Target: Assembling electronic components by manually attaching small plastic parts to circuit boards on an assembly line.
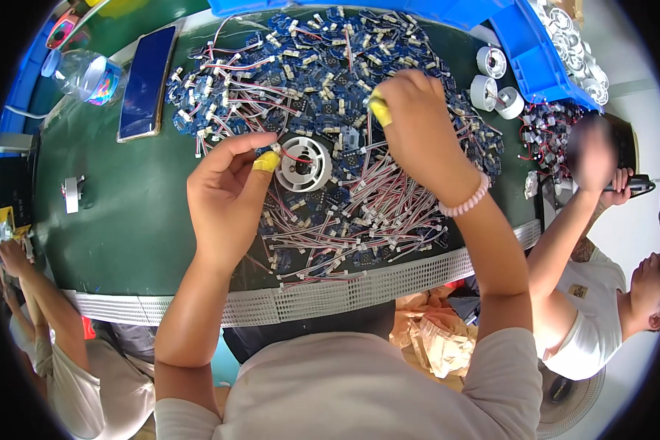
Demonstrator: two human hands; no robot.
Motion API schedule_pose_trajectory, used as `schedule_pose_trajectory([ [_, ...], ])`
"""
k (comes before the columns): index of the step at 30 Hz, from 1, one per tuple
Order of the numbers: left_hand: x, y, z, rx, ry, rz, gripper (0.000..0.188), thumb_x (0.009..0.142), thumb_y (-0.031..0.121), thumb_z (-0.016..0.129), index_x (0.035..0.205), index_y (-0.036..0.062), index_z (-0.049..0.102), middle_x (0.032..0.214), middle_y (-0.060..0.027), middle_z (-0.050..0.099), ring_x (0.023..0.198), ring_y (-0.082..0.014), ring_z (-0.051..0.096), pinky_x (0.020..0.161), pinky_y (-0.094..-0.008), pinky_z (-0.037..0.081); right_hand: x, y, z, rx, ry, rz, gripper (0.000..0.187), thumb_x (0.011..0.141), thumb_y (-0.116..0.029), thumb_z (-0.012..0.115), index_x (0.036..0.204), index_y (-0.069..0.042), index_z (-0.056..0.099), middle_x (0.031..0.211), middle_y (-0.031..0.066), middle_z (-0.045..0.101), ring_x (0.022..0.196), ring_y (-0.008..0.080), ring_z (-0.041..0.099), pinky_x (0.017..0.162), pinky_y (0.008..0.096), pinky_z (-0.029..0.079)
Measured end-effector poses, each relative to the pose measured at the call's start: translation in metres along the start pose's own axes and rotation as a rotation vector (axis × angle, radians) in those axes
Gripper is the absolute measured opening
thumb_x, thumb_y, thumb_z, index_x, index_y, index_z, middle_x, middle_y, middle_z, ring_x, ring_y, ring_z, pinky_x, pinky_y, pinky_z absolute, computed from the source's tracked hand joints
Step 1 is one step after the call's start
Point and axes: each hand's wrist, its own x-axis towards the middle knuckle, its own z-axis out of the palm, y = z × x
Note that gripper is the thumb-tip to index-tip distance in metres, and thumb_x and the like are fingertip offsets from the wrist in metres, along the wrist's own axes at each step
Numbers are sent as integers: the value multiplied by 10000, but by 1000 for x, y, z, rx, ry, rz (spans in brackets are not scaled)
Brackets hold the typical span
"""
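My left hand is closed in a pinch, its thumb wrapped in yellow tape. Between thumb and index finger is a small wire connector, partly hidden, with a red wire running toward a white round plastic housing. The housing lies just right of those fingertips, its spoked open face up. Over the heap of small blue circuit boards hangs my right hand, fingers drawn together, yellow tape on one digit. Whatever it holds, if anything, is hidden. Red-and-white wire leads with white plugs lie below it.
A phone and a clear plastic bottle lie at the far left of the green table. White housings stand at the right beside a blue bin. A white perforated strip edges the front; co-workers sit on both sides.
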Motion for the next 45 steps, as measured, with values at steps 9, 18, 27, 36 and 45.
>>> schedule_pose_trajectory([
  [9,-4,2,4,-33,-71,-43,258,797,-101,594,1044,-26,598,1000,-72,603,893,-120,601,788,-231,494,-7,-33,-6,619,179,287,177,801,14,560,977,-5,551,874,148,572,739,277,585,643,329,469],
  [18,-2,12,6,-177,-173,-210,162,852,-7,599,1012,-23,608,952,-71,629,841,-117,618,672,-221,531,-7,-60,2,580,187,-54,234,727,1,632,957,9,592,877,126,574,856,325,556,747,378,465],
  [27,-1,10,-2,-273,-162,-318,152,844,-7,588,994,-29,605,918,-64,627,814,-103,611,658,-221,541,-10,-63,5,459,187,-175,202,711,-39,648,909,-1,639,852,105,613,865,279,580,730,357,469],
  [36,-2,11,-1,199,-145,144,258,711,-93,632,947,9,632,931,-68,606,817,-123,615,679,-225,527,-15,-59,5,887,-17,153,129,786,-79,651,877,12,651,804,102,630,777,238,588,734,332,440],
  [45,5,16,-2,618,-244,624,294,668,-108,656,930,23,658,953,-98,598,792,-178,618,654,-255,516,-14,-64,-9,1370,-158,465,109,758,-55,663,848,7,659,792,73,638,741,154,579,689,276,440],
])
